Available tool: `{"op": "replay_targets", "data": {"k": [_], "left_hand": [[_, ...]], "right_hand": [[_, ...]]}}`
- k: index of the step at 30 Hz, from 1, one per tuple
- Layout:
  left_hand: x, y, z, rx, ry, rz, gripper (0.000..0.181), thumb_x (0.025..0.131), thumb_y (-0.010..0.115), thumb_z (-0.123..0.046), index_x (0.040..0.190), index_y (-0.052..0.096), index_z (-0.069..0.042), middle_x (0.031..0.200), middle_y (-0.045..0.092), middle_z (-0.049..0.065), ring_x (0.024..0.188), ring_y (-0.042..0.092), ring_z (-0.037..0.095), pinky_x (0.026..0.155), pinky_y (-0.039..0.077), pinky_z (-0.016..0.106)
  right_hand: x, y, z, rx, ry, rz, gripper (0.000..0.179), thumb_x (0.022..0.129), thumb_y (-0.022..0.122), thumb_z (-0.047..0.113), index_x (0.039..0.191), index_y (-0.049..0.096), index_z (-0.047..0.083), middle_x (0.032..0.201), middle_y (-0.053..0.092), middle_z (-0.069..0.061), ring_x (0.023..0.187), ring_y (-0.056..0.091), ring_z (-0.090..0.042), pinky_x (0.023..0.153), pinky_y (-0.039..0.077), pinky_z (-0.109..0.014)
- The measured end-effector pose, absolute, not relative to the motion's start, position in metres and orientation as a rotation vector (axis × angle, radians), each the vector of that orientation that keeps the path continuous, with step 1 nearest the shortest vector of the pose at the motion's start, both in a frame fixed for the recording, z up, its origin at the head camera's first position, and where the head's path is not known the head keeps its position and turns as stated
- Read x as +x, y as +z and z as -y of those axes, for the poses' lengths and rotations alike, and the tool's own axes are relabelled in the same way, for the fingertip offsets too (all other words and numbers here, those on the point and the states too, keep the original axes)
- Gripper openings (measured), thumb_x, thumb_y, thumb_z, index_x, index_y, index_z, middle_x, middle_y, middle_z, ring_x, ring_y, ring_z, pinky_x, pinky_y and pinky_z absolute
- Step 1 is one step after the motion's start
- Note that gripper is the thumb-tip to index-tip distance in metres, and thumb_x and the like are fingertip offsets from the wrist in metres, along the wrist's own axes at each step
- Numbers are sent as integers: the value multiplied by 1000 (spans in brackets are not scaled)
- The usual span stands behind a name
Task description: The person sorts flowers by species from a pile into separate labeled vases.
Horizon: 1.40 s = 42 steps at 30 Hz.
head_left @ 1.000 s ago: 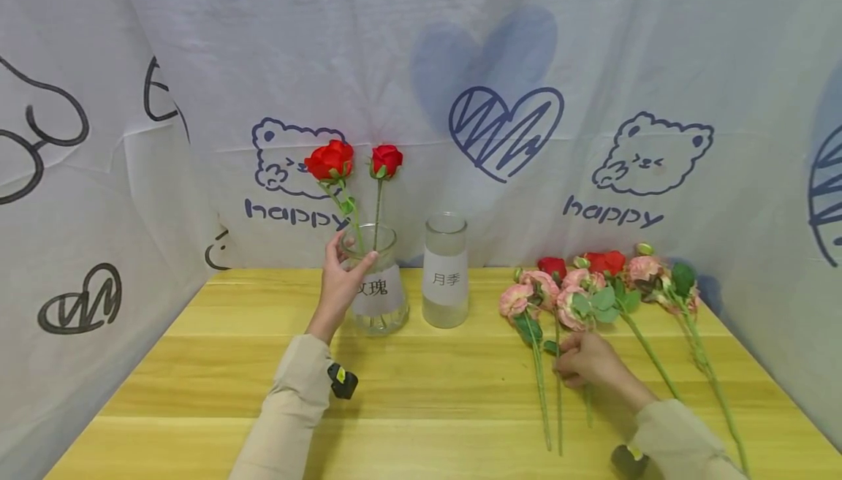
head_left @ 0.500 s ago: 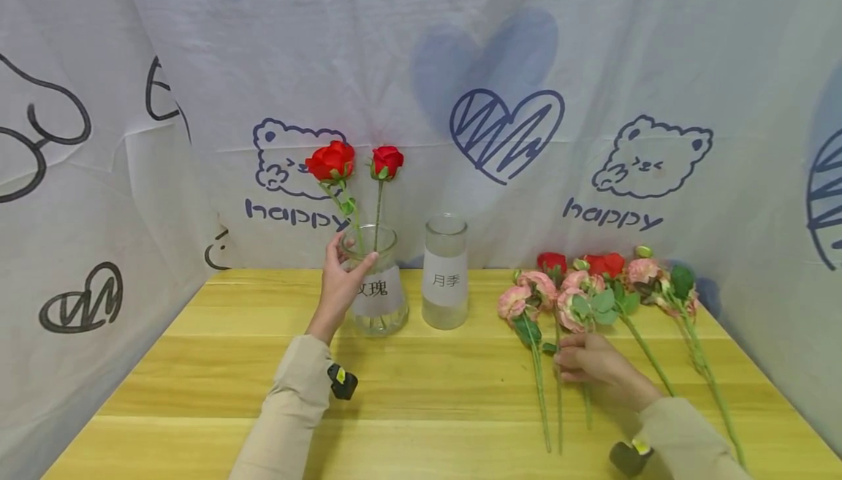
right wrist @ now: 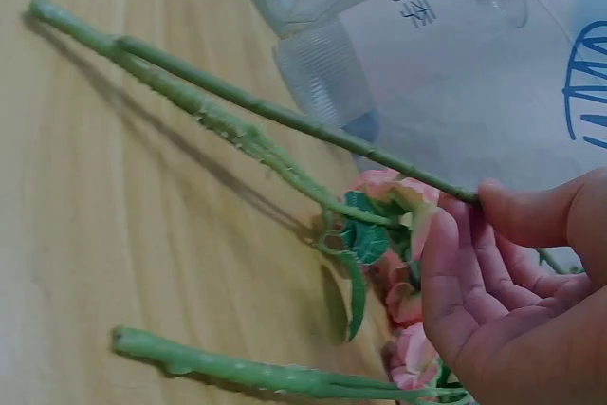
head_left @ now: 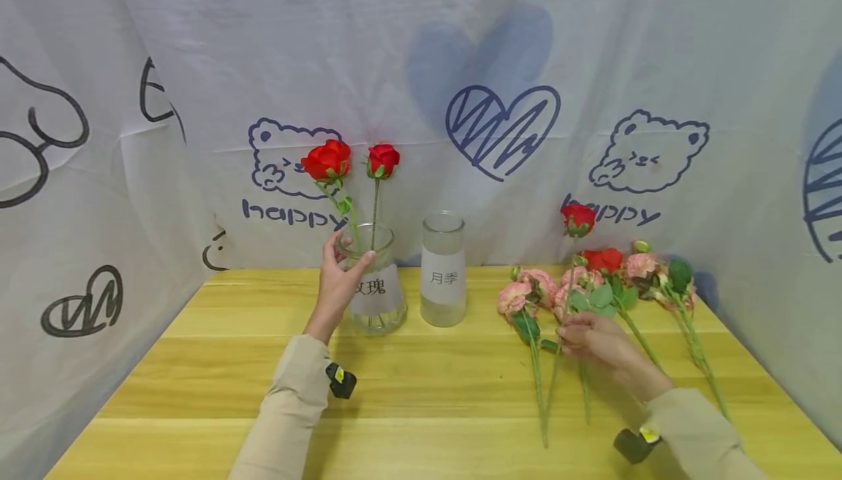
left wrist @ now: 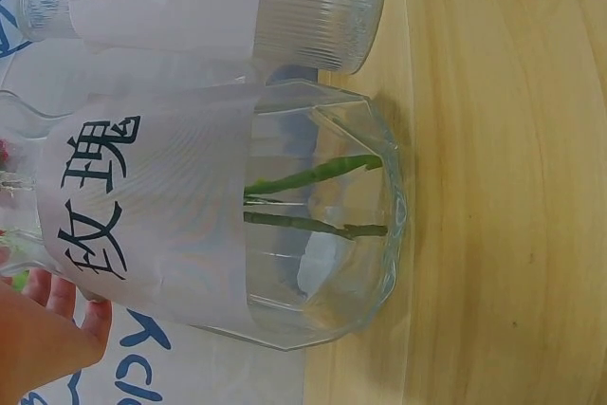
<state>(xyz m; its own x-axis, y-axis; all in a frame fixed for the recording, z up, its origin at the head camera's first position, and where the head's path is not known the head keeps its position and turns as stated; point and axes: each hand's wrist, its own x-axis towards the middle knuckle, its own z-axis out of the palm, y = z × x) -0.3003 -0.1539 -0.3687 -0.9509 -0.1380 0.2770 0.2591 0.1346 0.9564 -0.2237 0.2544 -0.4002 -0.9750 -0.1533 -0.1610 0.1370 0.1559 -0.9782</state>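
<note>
My left hand [head_left: 338,286] grips the neck of a flared glass vase [head_left: 384,319] from its left side, fingers and thumb around it. Two red roses stand in that vase, a fuller one [head_left: 327,161] and a smaller one [head_left: 383,161]; their stem ends show through the glass in the left wrist view. With thumb and fingers my right hand [head_left: 608,348] pinches the stem [right wrist: 313,125] of another red rose [head_left: 578,220]. Its bloom is up above the lying flowers, and the stem slants down toward the table.
A straight glass vase [head_left: 444,297] with a paper label stands right of the flared one. Pink flowers [head_left: 516,297] and another red rose [head_left: 604,259] lie on the wooden table [head_left: 421,392] at the right. A printed cloth [head_left: 408,63] hangs behind.
My right hand has lifted the red rose's bloom off the pile, tipping the stem up from the table. My left hand stays on the vase.
</note>
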Motion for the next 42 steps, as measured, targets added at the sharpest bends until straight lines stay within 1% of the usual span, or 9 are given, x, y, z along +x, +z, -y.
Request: {"op": "replay_targets", "data": {"k": [4, 7, 13, 19, 22, 27, 31, 36, 42], "left_hand": [[-301, -370, 153, -138, -1883, 2094, 80, 89, 69, -24, 151, 21, -8, 144, 35, 15, 129, 36, 33, 105, 36, 45], [-303, -371, 153, -152, -1883, 2075, 79, 89, 69, -22, 151, 22, -7, 143, 35, 15, 130, 35, 33, 107, 35, 44], [-303, -371, 153, -153, -1876, 2075, 79, 89, 69, -23, 150, 23, -7, 142, 36, 14, 129, 37, 32, 106, 36, 44], [-302, -371, 152, -153, -1876, 2082, 79, 89, 69, -23, 151, 22, -7, 142, 36, 13, 129, 36, 31, 106, 35, 43], [-302, -370, 152, -158, -1878, 2085, 80, 89, 69, -23, 151, 20, -7, 143, 35, 14, 130, 35, 31, 105, 36, 43], [-302, -370, 152, -154, -1880, 2086, 80, 89, 69, -24, 151, 20, -8, 144, 35, 14, 130, 36, 32, 104, 37, 45], [-301, -370, 153, -148, -1879, 2087, 80, 89, 69, -24, 151, 20, -8, 144, 35, 14, 130, 35, 32, 105, 37, 44], [-301, -370, 154, -142, -1880, 2099, 81, 90, 69, -25, 152, 19, -8, 145, 33, 14, 132, 34, 34, 105, 37, 46], [-301, -370, 154, -139, -1881, 2109, 81, 90, 68, -25, 152, 19, -9, 145, 33, 16, 131, 35, 35, 104, 38, 47]], "right_hand": [[-226, -394, -256, 10, -1926, -2234, 47, 99, 53, 11, 132, 32, -16, 115, 54, -15, 91, 60, -11, 88, 52, -34], [-228, -390, -257, 24, -1948, -2252, 49, 100, 53, 13, 133, 31, -16, 117, 52, -14, 92, 59, -10, 89, 52, -34], [-231, -386, -255, 54, -2037, -2244, 48, 100, 53, 11, 133, 31, -15, 108, 56, -6, 87, 61, -6, 84, 53, -29], [-233, -382, -252, 37, -2200, -2147, 32, 100, 50, 7, 124, 34, -9, 92, 65, 1, 83, 65, -8, 82, 54, -28], [-234, -380, -251, 26, -2261, -2107, 22, 101, 48, 6, 116, 37, -4, 91, 65, 1, 83, 66, -9, 81, 54, -26], [-237, -380, -248, 35, -2321, -2089, 21, 101, 50, 8, 115, 38, -1, 95, 63, 0, 86, 65, -10, 84, 53, -27], [-240, -377, -243, 57, -2359, -2087, 19, 100, 51, 10, 113, 40, 0, 91, 63, 4, 88, 65, -9, 86, 53, -28], [-245, -373, -234, 95, -2446, -2018, 12, 100, 51, 9, 108, 44, 3, 83, 67, 5, 75, 64, -6, 70, 55, -23], [-256, -365, -219, 70, -2541, -1984, 5, 100, 50, 6, 98, 48, 2, 75, 68, 5, 64, 59, -6, 52, 46, -17]]}}
